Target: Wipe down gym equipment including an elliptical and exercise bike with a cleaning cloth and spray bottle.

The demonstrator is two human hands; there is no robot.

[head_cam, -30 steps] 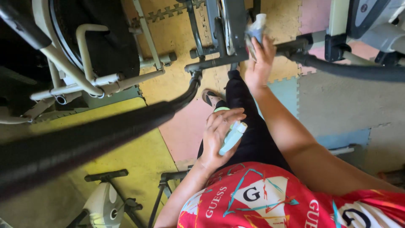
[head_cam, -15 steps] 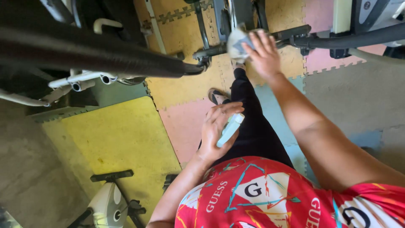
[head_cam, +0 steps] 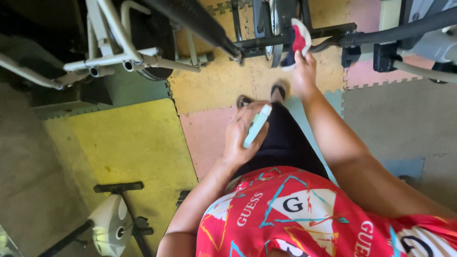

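My left hand (head_cam: 241, 138) is wrapped round a slim pale green bottle (head_cam: 256, 125), fingers curled narrow on its lower half, thumb side toward my body. Bottle tilted, top end pointing up and right, held close over my black trousers (head_cam: 281, 143). It touches nothing but my hand.

My right hand (head_cam: 304, 71) is stretched out ahead, fingers pinched shut on a cloth (head_cam: 296, 42), white with red and dark blue patches. Cloth is bunched and pressed against the black metal frame (head_cam: 285, 40) of an exercise machine, just where a crossbar meets the upright. Exact finger spread under the cloth, cannot tell.

The two hands are well apart, bottle near my waist, cloth up at the machine.

My sandalled feet (head_cam: 281, 90) show between the hands, on the foam floor tiles (head_cam: 209, 138), which are pink, yellow, pale blue and grey with jigsaw edges. A thick black bar (head_cam: 200, 24) slants down from the top toward the frame. White tubular frame (head_cam: 114, 57) of another machine sits upper left. A small white exercise bike (head_cam: 109, 226) stands lower left on the yellow mat area. Grey machine arm (head_cam: 404, 31) runs along upper right. I wear a red patterned shirt (head_cam: 295, 214).
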